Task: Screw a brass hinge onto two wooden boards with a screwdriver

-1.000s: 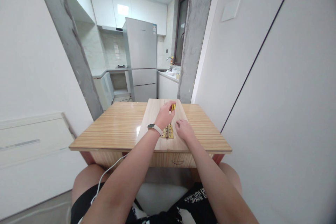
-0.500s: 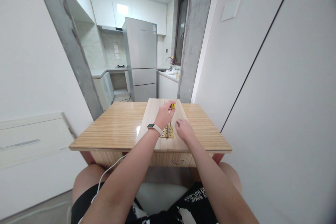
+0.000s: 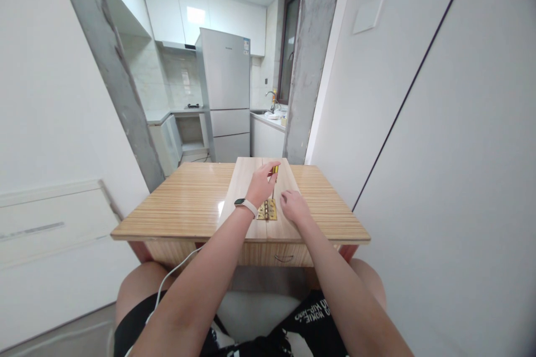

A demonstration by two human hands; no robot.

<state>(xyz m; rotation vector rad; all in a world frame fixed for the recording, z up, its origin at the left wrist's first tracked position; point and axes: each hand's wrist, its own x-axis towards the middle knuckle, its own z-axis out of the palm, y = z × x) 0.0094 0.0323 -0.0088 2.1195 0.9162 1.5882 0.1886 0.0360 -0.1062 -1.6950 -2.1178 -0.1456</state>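
My left hand, with a pale wristband and watch on its wrist, is closed round a screwdriver with a yellow and black handle. The screwdriver stands nearly upright, its thin shaft running down to the far end of a brass hinge. This hinge lies unfolded across the seam between two pale wooden boards, a leaf on each. Close to its right side, my right hand rests on the right board with curled fingers; whatever lies under them is hidden.
The boards lie on a striped wooden table with a drawer handle at its front. A white cable hangs by my left leg. White walls flank the table. A silver fridge and a sink counter stand beyond.
My left fingers and the screwdriver handle have turned slightly, and the left hand has shifted a little to the left. My right hand and the hinge stay in place.
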